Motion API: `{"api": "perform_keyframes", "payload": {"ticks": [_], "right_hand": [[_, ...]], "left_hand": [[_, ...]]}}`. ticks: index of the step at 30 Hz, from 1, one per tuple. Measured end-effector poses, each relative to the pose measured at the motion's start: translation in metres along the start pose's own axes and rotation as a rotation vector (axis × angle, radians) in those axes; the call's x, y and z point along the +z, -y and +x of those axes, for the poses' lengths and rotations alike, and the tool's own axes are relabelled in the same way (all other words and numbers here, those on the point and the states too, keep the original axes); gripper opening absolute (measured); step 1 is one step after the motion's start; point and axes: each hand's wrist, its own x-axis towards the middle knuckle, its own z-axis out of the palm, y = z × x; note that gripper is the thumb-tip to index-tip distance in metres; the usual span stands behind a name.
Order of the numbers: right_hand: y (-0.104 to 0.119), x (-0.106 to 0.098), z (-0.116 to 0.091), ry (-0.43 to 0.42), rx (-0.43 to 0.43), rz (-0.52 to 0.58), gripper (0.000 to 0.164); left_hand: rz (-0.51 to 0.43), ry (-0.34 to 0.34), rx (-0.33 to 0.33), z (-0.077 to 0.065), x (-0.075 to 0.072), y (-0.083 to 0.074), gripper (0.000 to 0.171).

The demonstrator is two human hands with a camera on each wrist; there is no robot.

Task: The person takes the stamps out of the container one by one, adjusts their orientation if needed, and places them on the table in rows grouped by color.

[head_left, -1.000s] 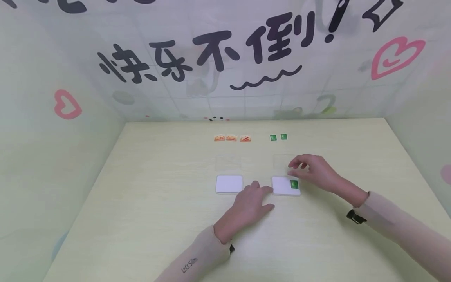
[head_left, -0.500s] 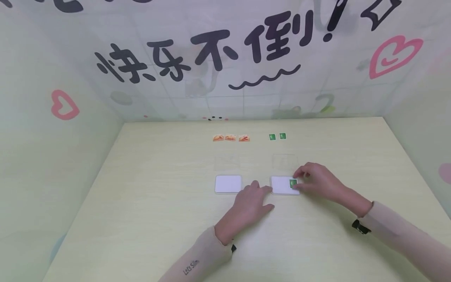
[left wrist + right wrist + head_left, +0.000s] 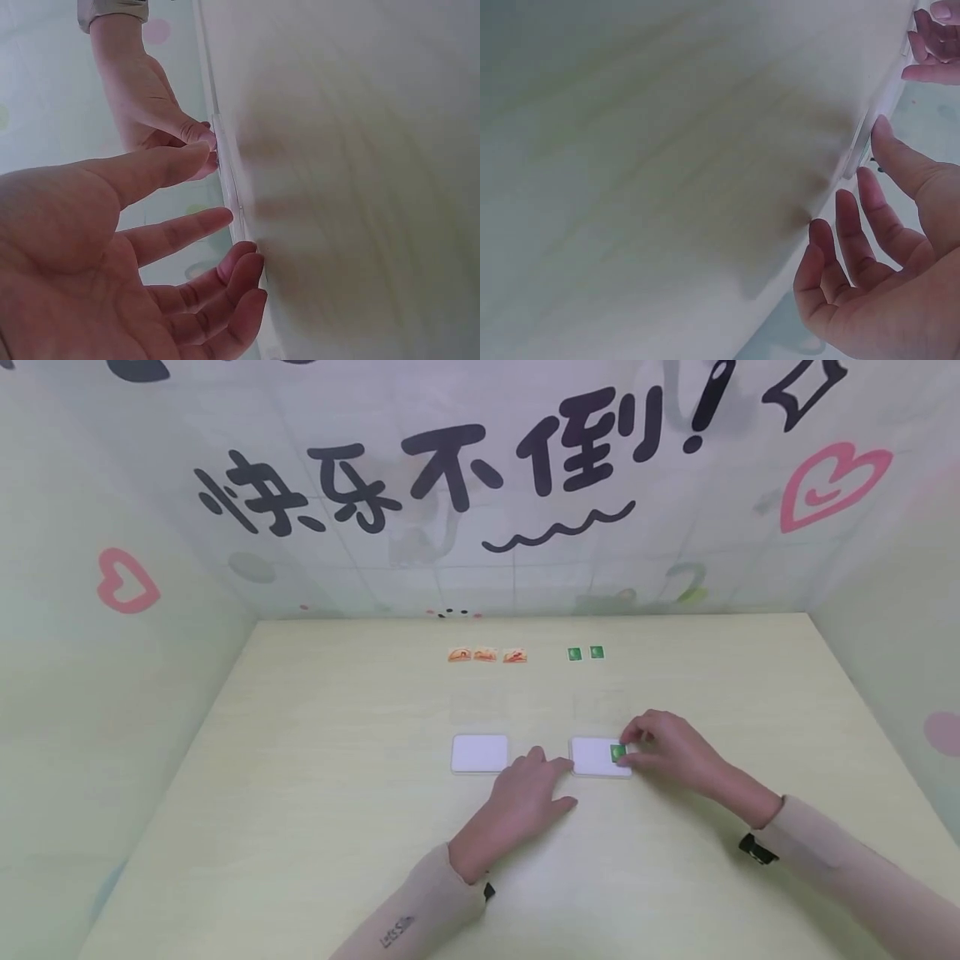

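Two flat white rectangular cards with clear rims lie side by side, a left card [image 3: 480,753] and a right card [image 3: 590,756]. A small green stamp-like piece [image 3: 617,752] sits at the right end of the right card. My left hand [image 3: 522,802] is spread low over the table, its index fingertip at that card's left edge. At the opposite end, my right hand [image 3: 675,752] has thumb and index fingertip beside the green piece, one near each corner. In the right wrist view the right thumb [image 3: 907,157] touches the card's edge, apart from the index finger.
Three orange-and-white pieces, including a leftmost orange piece [image 3: 459,655], lie in a row at the back. Two more green pieces, a left one [image 3: 574,654] and a right one [image 3: 597,652], lie beside them. Faint clear rectangular sheets [image 3: 597,704] lie behind the cards. Printed walls enclose the table.
My right hand has come down from above the card's back right corner to its right end, fingertips now at the green piece. My left hand stays in place.
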Motion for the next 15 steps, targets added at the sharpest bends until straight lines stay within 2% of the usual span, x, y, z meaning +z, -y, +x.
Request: {"api": "perform_keyframes", "payload": {"ticks": [8, 15], "right_hand": [[0.0016, 0.0030, -0.0021, -0.007, 0.021, 0.016, 0.022], [0.0047, 0.0029, -0.0024, -0.017, 0.006, 0.039, 0.024]], "left_hand": [[-0.017, 0.006, -0.001, -0.0024, -0.0015, 0.0005, 0.047], [-0.029, 0.008, 0.005, -0.0021, -0.0022, 0.0014, 0.047]]}}
